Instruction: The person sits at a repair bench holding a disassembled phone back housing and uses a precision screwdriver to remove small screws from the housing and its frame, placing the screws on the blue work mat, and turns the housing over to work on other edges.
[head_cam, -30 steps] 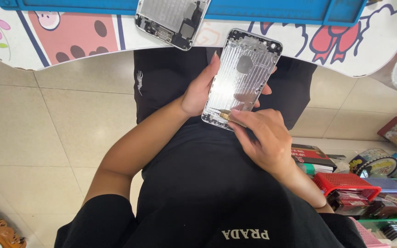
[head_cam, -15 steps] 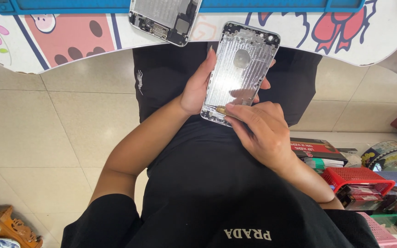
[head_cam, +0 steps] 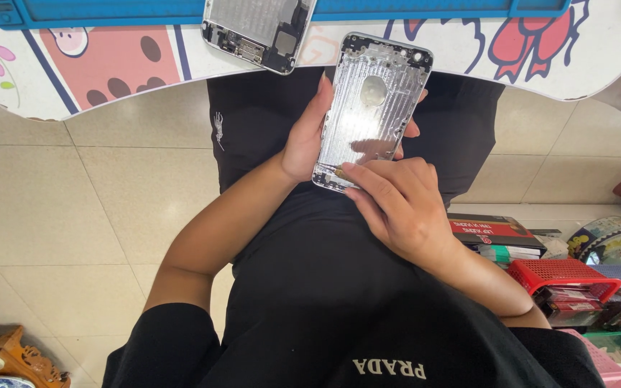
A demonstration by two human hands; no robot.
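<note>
Tiled floor below, left hand [head_cam: 303,140] gripping phone housing [head_cam: 368,108], right hand [head_cam: 397,205] fingertips pinching its edge

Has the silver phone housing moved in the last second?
No. The silver phone housing in the left hand still overlaps the table edge just right of the dismantled phone part, as before.

Phone housing [head_cam: 371,108] bare ribbed metal, glossy sheen

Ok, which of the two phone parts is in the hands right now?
The empty silver back housing, gripped by the left hand with the right hand at its bottom edge. The other part, still carrying components, lies on the table.
</note>
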